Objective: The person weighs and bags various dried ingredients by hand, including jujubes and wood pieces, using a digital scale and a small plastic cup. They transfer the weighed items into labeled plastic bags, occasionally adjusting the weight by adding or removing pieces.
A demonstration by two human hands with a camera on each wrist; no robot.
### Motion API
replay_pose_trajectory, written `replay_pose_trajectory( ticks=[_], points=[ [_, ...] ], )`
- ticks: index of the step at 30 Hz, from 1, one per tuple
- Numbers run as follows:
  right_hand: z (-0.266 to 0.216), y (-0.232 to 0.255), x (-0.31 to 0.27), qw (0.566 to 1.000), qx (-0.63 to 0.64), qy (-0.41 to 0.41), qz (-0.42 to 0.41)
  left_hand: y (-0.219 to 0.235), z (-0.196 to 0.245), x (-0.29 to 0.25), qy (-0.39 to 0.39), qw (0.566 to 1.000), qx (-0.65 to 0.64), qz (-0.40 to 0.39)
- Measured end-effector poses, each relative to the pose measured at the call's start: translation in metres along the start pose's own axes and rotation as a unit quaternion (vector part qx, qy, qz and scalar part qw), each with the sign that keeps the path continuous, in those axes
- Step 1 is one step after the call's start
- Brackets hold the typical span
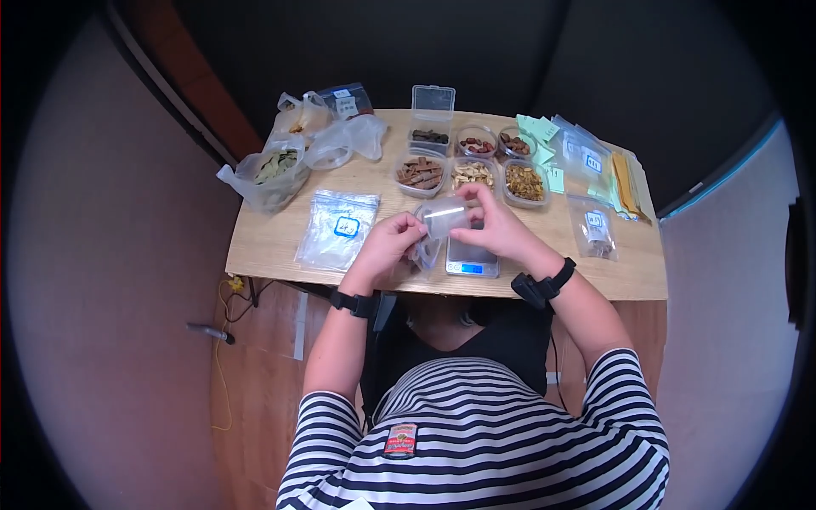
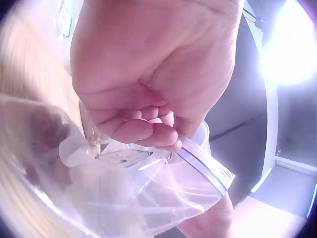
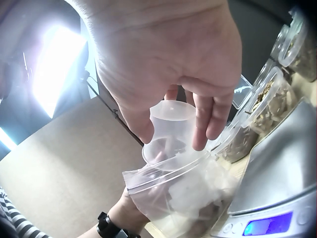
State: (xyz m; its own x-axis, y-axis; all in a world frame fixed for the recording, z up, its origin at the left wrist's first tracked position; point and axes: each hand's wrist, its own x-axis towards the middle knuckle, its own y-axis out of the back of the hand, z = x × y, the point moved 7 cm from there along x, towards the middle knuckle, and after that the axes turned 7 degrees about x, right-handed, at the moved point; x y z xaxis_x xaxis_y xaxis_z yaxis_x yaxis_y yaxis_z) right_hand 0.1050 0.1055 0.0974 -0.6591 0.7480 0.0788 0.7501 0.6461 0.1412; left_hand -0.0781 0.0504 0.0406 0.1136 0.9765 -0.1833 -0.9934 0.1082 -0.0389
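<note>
In the head view my left hand (image 1: 388, 245) pinches the rim of a clear zip bag (image 3: 166, 191) that hangs close to the front edge of the table. A clear plastic cup (image 1: 442, 218) is tipped over on its side, its mouth at the bag's opening. My right hand (image 1: 503, 229) grips the cup near its base, thumb on one side and fingers on the other. Whitish and darker contents show through the bag's wall in the right wrist view, too blurred to name. Below my right hand stands a digital kitchen scale (image 1: 473, 265) with a lit blue display.
Behind my hands are tubs of bark pieces (image 1: 420, 173), pale slices (image 1: 473, 176), yellow-brown pieces (image 1: 525, 183) and other dried goods. Another zip bag (image 1: 338, 231) lies left, near a bag of dried leaves (image 1: 274, 168). Labelled bags (image 1: 595, 228) lie right.
</note>
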Motion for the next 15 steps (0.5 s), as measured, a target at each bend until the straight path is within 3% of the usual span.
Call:
replay_pose_trajectory(
  ticks=[4,6,7,9,12,15],
  points=[
    [0.002,0.013,-0.014,1.0,0.006,0.013,0.028,0.007,0.012,-0.01,-0.017,0.988,0.144,0.05],
    [-0.013,0.007,-0.021,0.969,-0.238,0.058,-0.021,0.004,0.026,-0.016,-0.024,0.973,0.219,0.071],
    [-0.014,0.007,-0.023,0.97,-0.236,0.057,-0.018,0.005,0.031,-0.018,-0.033,0.951,0.293,0.093],
    [-0.003,0.015,-0.026,0.998,-0.023,-0.03,0.042,0.006,0.029,-0.016,-0.049,0.943,0.309,0.111],
    [0.02,0.03,-0.028,0.994,0.008,-0.002,0.104,0.005,0.04,-0.022,-0.063,0.929,0.339,0.138],
    [0.029,0.031,-0.038,0.994,0.03,-0.003,0.105,0.005,0.046,-0.023,-0.074,0.918,0.36,0.152]
  ],
)
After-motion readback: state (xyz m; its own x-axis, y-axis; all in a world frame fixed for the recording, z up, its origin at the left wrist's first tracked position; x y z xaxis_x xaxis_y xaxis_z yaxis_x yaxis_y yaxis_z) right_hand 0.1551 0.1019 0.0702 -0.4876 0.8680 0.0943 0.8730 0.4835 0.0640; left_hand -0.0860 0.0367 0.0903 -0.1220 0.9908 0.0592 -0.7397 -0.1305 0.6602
